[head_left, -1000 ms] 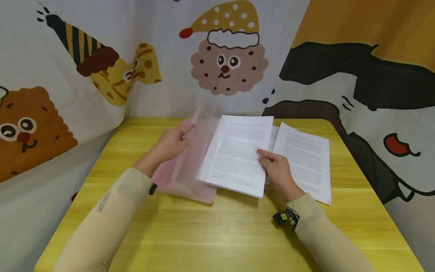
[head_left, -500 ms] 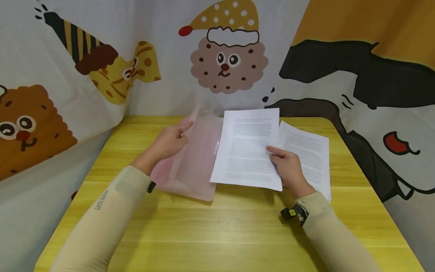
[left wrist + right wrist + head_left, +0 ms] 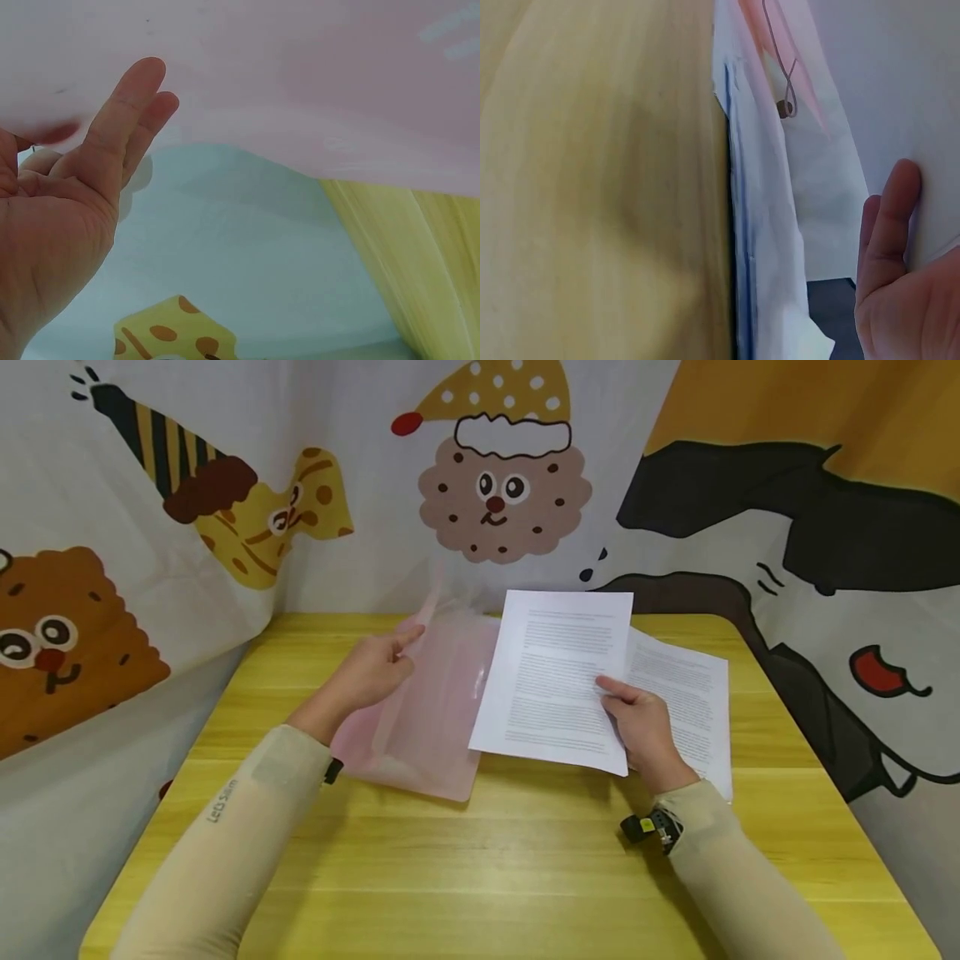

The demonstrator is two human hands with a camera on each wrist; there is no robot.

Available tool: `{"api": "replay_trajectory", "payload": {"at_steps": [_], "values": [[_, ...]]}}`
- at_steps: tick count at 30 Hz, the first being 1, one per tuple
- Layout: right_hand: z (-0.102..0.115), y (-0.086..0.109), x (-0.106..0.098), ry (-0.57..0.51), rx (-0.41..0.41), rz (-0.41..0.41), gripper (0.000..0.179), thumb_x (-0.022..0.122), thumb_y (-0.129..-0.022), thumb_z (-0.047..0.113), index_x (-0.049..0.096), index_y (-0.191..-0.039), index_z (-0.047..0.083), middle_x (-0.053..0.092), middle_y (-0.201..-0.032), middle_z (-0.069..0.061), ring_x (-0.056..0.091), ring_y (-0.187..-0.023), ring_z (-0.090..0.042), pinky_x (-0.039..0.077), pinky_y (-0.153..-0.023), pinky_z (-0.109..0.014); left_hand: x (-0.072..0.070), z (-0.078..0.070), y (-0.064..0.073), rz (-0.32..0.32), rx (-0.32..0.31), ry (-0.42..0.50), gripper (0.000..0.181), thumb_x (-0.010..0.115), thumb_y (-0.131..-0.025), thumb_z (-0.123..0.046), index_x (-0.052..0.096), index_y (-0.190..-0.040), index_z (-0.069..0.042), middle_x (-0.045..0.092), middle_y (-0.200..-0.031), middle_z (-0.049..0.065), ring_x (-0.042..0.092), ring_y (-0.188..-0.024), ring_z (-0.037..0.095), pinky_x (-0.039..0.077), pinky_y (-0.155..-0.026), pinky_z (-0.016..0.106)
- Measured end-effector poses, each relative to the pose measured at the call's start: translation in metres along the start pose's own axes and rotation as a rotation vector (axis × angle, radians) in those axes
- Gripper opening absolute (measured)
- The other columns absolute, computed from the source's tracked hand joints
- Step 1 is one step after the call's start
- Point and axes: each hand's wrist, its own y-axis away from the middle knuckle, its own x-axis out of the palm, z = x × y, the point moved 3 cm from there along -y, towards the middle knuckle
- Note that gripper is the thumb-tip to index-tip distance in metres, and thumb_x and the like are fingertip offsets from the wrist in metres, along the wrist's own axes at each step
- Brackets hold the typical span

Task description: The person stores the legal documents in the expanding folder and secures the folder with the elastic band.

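Observation:
My left hand (image 3: 371, 672) pinches the raised cover of a translucent pink folder (image 3: 450, 718), which lies on the left half of the table. In the left wrist view two fingers extend along the cover (image 3: 360, 90), and the thumb tip shows reddish through it. My right hand (image 3: 647, 727) grips the right edge of a printed white paper (image 3: 555, 681), thumb on top, held tilted just right of the folder. Beneath and to its right lie more printed papers (image 3: 686, 693), partly covered. The right wrist view shows the fingers (image 3: 892, 217) behind the held paper and stacked paper edges (image 3: 769, 202) on the table.
The yellow wood-grain table (image 3: 420, 877) spreads under both arms. A white curtain (image 3: 360, 410) with cartoon prints hangs right behind its back edge. A black strap device (image 3: 652, 828) sits on the right wrist.
My right hand has drawn the paper rightward and slightly up, out from under the folder's clear sheet, so it overlaps the other papers more. My left hand stays nearly still on the cover.

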Motion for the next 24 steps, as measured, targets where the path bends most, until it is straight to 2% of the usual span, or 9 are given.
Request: {"api": "replay_trajectory", "payload": {"at_steps": [2, 5, 7, 9, 11, 14, 17, 21, 24], "values": [[0.002, 0.0, -0.005, 0.03, 0.011, 0.027, 0.042, 0.063, -0.107, 0.015, 0.065, -0.149, 0.012, 0.048, -0.168, -0.004, 0.043, -0.154, -0.018, 0.048, -0.096, -0.011, -0.001, 0.0, 0.001, 0.002, 0.005, 0.006, 0.061, 0.047, -0.106, -0.015, 0.038, -0.166, -0.017, 0.075, -0.117, 0.019, 0.029, -0.048, 0.013, 0.034, -0.047, 0.025], [0.005, -0.001, -0.015, 0.081, 0.023, 0.096, 0.045, 0.062, -0.107, 0.017, 0.062, -0.152, 0.011, 0.041, -0.172, -0.005, 0.035, -0.159, -0.02, 0.046, -0.109, -0.019, -0.004, 0.001, 0.002, 0.004, 0.01, 0.009, 0.06, 0.047, -0.106, -0.015, 0.039, -0.166, -0.016, 0.066, -0.136, 0.02, 0.03, -0.049, 0.014, 0.035, -0.048, 0.026], [0.007, -0.002, -0.021, 0.12, 0.019, 0.135, 0.046, 0.061, -0.108, 0.017, 0.06, -0.153, 0.009, 0.037, -0.173, -0.007, 0.029, -0.162, -0.022, 0.042, -0.12, -0.027, -0.006, 0.002, 0.002, 0.001, 0.01, 0.003, 0.06, 0.048, -0.106, -0.014, 0.04, -0.165, -0.015, 0.068, -0.115, 0.017, 0.03, -0.048, 0.014, 0.035, -0.047, 0.026], [0.01, -0.003, -0.024, 0.157, 0.008, 0.162, 0.046, 0.061, -0.108, 0.017, 0.059, -0.153, 0.008, 0.036, -0.174, -0.009, 0.026, -0.164, -0.024, 0.039, -0.124, -0.035, -0.007, 0.002, 0.002, 0.002, 0.006, -0.003, 0.059, 0.048, -0.106, -0.013, 0.041, -0.165, -0.015, 0.057, -0.082, 0.01, 0.03, -0.048, 0.014, 0.035, -0.047, 0.026], [0.012, -0.004, -0.027, 0.2, -0.001, 0.184, 0.045, 0.061, -0.108, 0.018, 0.06, -0.152, 0.008, 0.038, -0.173, -0.01, 0.029, -0.162, -0.026, 0.042, -0.121, -0.034, -0.007, 0.002, 0.002, 0.004, -0.002, -0.006, 0.059, 0.049, -0.106, -0.013, 0.042, -0.164, -0.015, 0.046, -0.07, 0.001, 0.031, -0.049, 0.014, 0.035, -0.048, 0.026], [0.015, -0.006, -0.028, 0.269, -0.021, 0.227, 0.043, 0.062, -0.107, 0.019, 0.064, -0.149, 0.01, 0.041, -0.171, -0.011, 0.043, -0.149, -0.029, 0.05, -0.102, -0.024, -0.006, 0.003, 0.001, 0.014, -0.017, -0.003, 0.059, 0.049, -0.105, -0.013, 0.043, -0.164, -0.016, 0.037, -0.064, -0.003, 0.033, -0.051, 0.015, 0.036, -0.049, 0.026], [0.019, -0.008, -0.029, 0.31, -0.055, 0.265, 0.042, 0.064, -0.106, 0.02, 0.067, -0.147, 0.01, 0.045, -0.169, -0.014, 0.056, -0.127, -0.022, 0.051, -0.084, -0.017, -0.006, 0.003, 0.001, 0.023, -0.021, -0.005, 0.059, 0.049, -0.105, -0.013, 0.044, -0.163, -0.018, 0.036, -0.063, -0.005, 0.032, -0.051, 0.015, 0.035, -0.049, 0.026], [0.024, -0.007, -0.028, 0.332, -0.085, 0.307, 0.04, 0.066, -0.105, 0.02, 0.069, -0.144, 0.011, 0.051, -0.164, -0.014, 0.061, -0.111, -0.012, 0.053, -0.082, -0.018, -0.008, 0.002, 0.0, 0.03, -0.014, -0.017, 0.059, 0.049, -0.104, -0.013, 0.046, -0.163, -0.02, 0.031, -0.057, -0.007, 0.03, -0.049, 0.014, 0.033, -0.047, 0.025], [0.024, -0.006, -0.024, 0.331, -0.087, 0.373, 0.039, 0.068, -0.104, 0.02, 0.071, -0.142, 0.011, 0.055, -0.161, -0.012, 0.061, -0.113, -0.01, 0.052, -0.086, -0.018, -0.01, 0.002, -0.001, 0.031, -0.01, -0.025, 0.06, 0.049, -0.104, -0.014, 0.046, -0.163, -0.021, 0.03, -0.056, -0.008, 0.029, -0.048, 0.014, 0.032, -0.047, 0.026]]}}
